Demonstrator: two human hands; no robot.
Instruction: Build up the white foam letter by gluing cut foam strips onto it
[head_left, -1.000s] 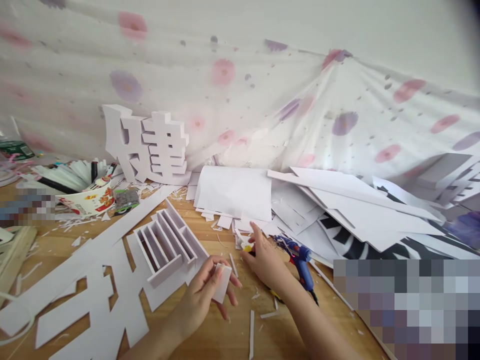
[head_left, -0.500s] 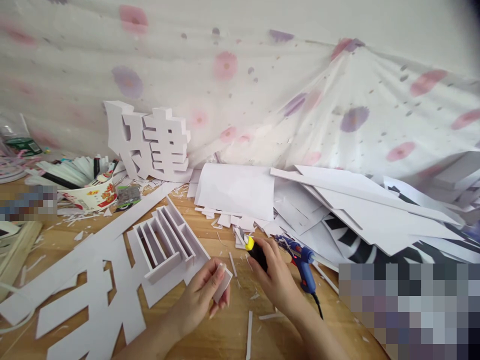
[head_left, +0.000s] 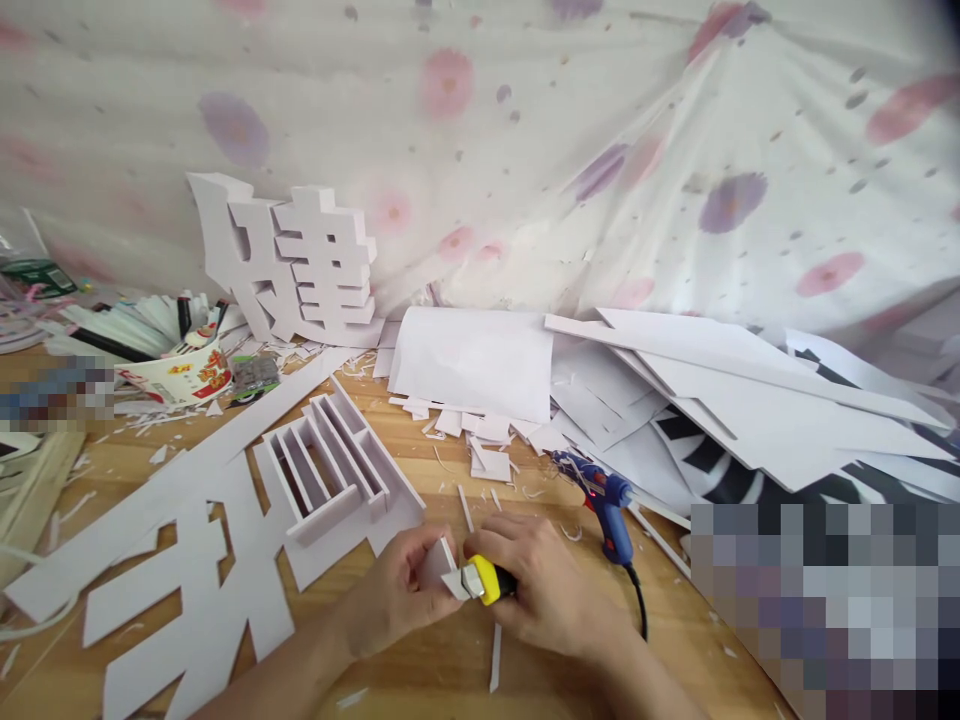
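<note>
My left hand is closed round a small white foam-board piece, held just above the wooden table. My right hand grips a yellow-and-black utility knife, its blade end touching the piece. The two hands meet near the table's front middle. A partly built white foam-board character with thin upright walls lies just left of my hands.
A blue glue gun lies right of my hands, cord trailing toward me. Flat white cut-out strokes cover the left. A finished 3D white character leans on the floral cloth behind. Foam sheets pile at the right; scraps litter the wood.
My right hand picked the knife up from beside the glue gun and brought it back to the foam piece in my left hand. The view tilted down a little.
</note>
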